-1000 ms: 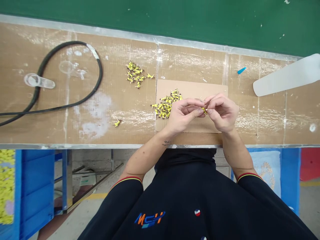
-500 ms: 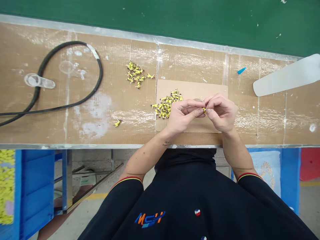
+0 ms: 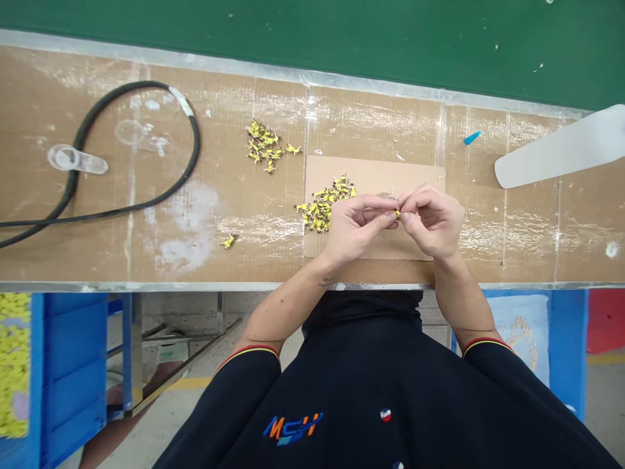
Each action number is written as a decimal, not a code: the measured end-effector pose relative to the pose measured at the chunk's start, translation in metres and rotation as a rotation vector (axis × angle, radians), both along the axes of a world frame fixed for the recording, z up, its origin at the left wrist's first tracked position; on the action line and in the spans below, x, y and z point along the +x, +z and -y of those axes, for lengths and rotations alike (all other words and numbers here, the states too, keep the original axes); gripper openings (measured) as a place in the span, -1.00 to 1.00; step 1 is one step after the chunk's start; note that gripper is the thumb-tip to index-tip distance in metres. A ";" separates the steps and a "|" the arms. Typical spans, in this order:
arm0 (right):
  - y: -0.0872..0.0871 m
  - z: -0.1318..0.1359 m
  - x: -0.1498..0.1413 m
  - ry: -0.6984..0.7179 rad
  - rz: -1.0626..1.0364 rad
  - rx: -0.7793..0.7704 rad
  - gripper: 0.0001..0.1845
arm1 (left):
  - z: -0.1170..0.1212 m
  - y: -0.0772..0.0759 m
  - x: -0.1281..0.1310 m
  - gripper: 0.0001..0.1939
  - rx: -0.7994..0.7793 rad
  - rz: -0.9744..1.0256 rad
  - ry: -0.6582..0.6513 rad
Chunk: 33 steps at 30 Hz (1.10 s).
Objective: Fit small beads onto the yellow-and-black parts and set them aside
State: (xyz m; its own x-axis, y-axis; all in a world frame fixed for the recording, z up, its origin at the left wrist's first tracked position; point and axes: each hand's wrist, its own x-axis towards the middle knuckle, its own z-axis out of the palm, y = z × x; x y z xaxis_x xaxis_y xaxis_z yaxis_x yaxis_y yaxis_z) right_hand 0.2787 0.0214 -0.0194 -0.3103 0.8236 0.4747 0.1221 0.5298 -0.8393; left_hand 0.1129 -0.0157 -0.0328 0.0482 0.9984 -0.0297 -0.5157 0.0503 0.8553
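Observation:
Between my two hands is a tiny yellow and dark figurine (image 3: 398, 214), mostly covered by fingertips. My left hand (image 3: 355, 227) pinches it between thumb and fingers. From the other side, my right hand (image 3: 433, 218) is closed with thumb and fingertips at the same figurine. Both hands are over a flat cardboard sheet (image 3: 415, 170). Just left of my left hand lies a pile of similar yellow figurines (image 3: 319, 212). A small round item (image 3: 387, 195), partly hidden, shows behind my fingers.
Another figurine pile (image 3: 263, 143) and a single figurine (image 3: 228, 241) lie to the left. A black cable (image 3: 195, 146) loops near a clear plastic piece (image 3: 90, 161). To the right are a blue cone-shaped cap (image 3: 472, 138) and a white tapered object (image 3: 551, 148). Blue bins (image 3: 68, 365) stand below the table.
Both hands stay in nearly the same place. The figurine between the fingertips has turned slightly, with its dark end now showing more.

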 end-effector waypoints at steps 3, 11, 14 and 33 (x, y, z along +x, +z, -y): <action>0.000 0.000 0.001 0.012 -0.003 -0.003 -0.91 | 0.000 0.000 0.000 -0.77 0.017 0.008 0.007; -0.002 -0.001 0.003 0.026 0.005 -0.055 -0.90 | -0.001 0.000 0.000 -0.71 0.052 -0.044 0.024; -0.003 -0.001 0.003 0.031 0.003 -0.081 -0.88 | -0.001 -0.001 0.000 -0.71 0.074 -0.065 0.049; -0.001 0.000 0.002 0.027 0.001 -0.171 -0.81 | 0.001 -0.001 -0.002 -0.68 0.122 -0.171 0.077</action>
State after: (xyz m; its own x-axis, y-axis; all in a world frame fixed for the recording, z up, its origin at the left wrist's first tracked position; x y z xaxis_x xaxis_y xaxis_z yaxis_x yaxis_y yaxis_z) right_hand 0.2808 0.0218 -0.0200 -0.3338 0.8837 0.3280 0.1109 0.3824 -0.9173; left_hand 0.1109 -0.0169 -0.0342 -0.0239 0.9956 0.0906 -0.3608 -0.0931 0.9280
